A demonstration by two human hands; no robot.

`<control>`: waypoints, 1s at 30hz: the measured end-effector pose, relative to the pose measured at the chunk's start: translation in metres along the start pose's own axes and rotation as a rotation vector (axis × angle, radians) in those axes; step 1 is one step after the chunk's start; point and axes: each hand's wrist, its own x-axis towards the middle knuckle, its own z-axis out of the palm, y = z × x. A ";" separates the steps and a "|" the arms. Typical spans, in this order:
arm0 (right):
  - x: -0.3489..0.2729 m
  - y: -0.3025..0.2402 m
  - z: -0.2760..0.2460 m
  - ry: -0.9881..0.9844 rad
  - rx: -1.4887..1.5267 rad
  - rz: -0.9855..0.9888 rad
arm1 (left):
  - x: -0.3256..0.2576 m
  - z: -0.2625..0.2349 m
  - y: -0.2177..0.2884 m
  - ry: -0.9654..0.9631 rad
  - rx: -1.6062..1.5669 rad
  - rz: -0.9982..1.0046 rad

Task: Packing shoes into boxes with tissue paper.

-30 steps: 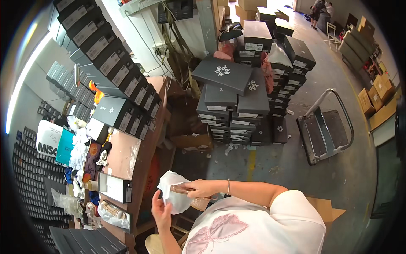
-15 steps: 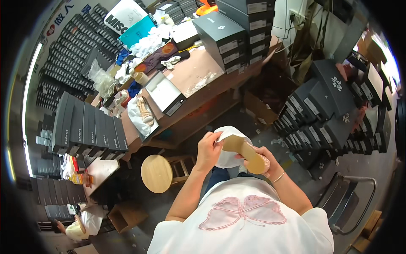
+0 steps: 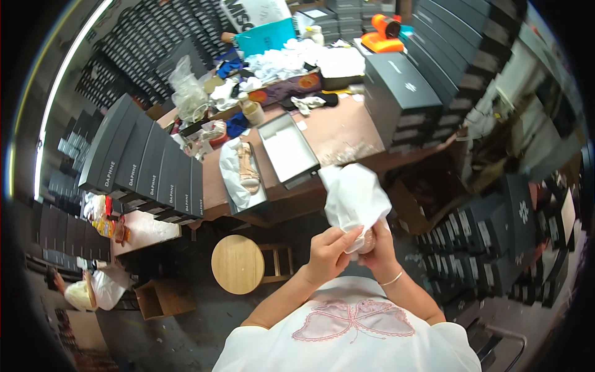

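White tissue paper (image 3: 356, 197) stands up in front of me, covering most of a shoe (image 3: 369, 240). Only a small sparkly pinkish patch of the shoe shows between my hands. My left hand (image 3: 331, 254) pinches the lower left side of the paper with thumb and fingers. Around the shoe's covered end, on the other side, my right hand (image 3: 379, 253) is closed. On the table edge ahead, a tan strappy sandal (image 3: 248, 170) lies on white paper in a box. Beside it sits an open shoebox (image 3: 288, 152) with a white inside.
Dark shoeboxes are stacked on the table at left (image 3: 145, 164) and right (image 3: 403, 93), and lower down at right (image 3: 471, 235). A round wooden stool (image 3: 237, 265) stands front left. An orange tape dispenser (image 3: 381, 40) sits at the back. Far left, another person (image 3: 87, 291) is at work.
The paper has come over the shoe, whose tan sole showed before and is now covered. My hands have drawn closer together. The view has shifted, bringing the table nearer.
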 end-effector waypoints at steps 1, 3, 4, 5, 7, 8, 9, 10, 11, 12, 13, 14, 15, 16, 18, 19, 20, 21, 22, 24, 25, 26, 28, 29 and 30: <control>0.024 0.010 -0.002 -0.053 -0.341 -0.265 | 0.012 -0.008 -0.013 0.022 0.002 0.051; 0.091 0.042 -0.029 -0.151 -1.008 -0.798 | 0.026 -0.017 -0.042 0.005 -0.016 0.133; 0.105 0.034 -0.017 -0.254 -0.686 -0.548 | 0.023 -0.022 -0.054 -0.013 -0.031 0.087; 0.117 0.027 -0.007 -0.273 -0.352 -0.304 | 0.023 -0.028 -0.063 -0.018 -0.032 0.096; 0.118 0.008 0.031 -0.277 0.122 0.017 | 0.015 -0.036 -0.080 -0.051 -0.033 0.104; 0.125 0.008 0.039 -0.288 0.118 0.031 | 0.015 -0.036 -0.090 -0.043 -0.096 0.122; 0.130 0.005 0.042 -0.280 0.098 0.019 | 0.019 -0.038 -0.091 -0.097 -0.166 0.142; 0.137 0.005 0.045 -0.268 0.067 0.008 | 0.025 -0.040 -0.090 -0.150 -0.236 0.163; 0.142 0.002 0.049 -0.250 0.050 0.007 | 0.026 -0.039 -0.092 -0.173 -0.245 0.250; 0.153 0.002 0.053 -0.250 0.034 0.018 | 0.026 -0.039 -0.101 -0.165 -0.236 0.228; 0.159 0.001 0.056 -0.246 0.029 0.036 | 0.025 -0.039 -0.112 -0.156 -0.227 0.205; 0.163 0.001 0.059 -0.236 0.021 0.046 | 0.024 -0.039 -0.121 -0.146 -0.217 0.180; 0.166 0.000 0.062 -0.223 0.011 0.040 | 0.020 -0.043 -0.126 -0.204 -0.184 0.186; 0.176 -0.002 0.068 -0.210 -0.029 0.020 | 0.024 -0.039 -0.135 -0.205 -0.207 0.171; 0.208 -0.002 0.078 -0.221 -0.185 -0.077 | 0.034 -0.030 -0.150 -0.211 -0.237 0.129; 0.225 0.001 0.080 -0.249 -0.289 -0.137 | 0.040 -0.028 -0.147 -0.287 -0.312 0.124; 0.242 -0.002 0.082 -0.263 -0.282 -0.116 | 0.051 -0.024 -0.159 -0.313 -0.305 0.114; 0.263 -0.009 0.096 -0.300 -0.257 -0.088 | 0.069 -0.023 -0.176 -0.340 -0.286 0.108; 0.276 -0.013 0.102 -0.325 -0.218 -0.055 | 0.081 -0.022 -0.191 -0.365 -0.266 0.102; 0.290 -0.018 0.105 -0.353 -0.182 -0.019 | 0.084 -0.032 -0.202 -0.477 -0.274 -0.149; 0.302 -0.024 0.109 -0.375 -0.211 -0.030 | 0.094 -0.042 -0.205 -0.410 -0.320 -0.348; 0.316 -0.024 0.113 -0.411 -0.249 -0.041 | 0.099 -0.051 -0.211 -0.332 -0.352 -0.553; 0.332 -0.016 0.125 -0.490 -0.417 -0.101 | 0.095 -0.058 -0.243 0.292 -0.799 -1.025; 0.336 -0.009 0.127 -0.521 -0.552 -0.174 | 0.091 -0.061 -0.261 0.629 -1.060 -1.185; 0.340 -0.001 0.125 -0.555 -0.753 -0.301 | 0.101 -0.067 -0.278 0.582 -1.377 -1.272</control>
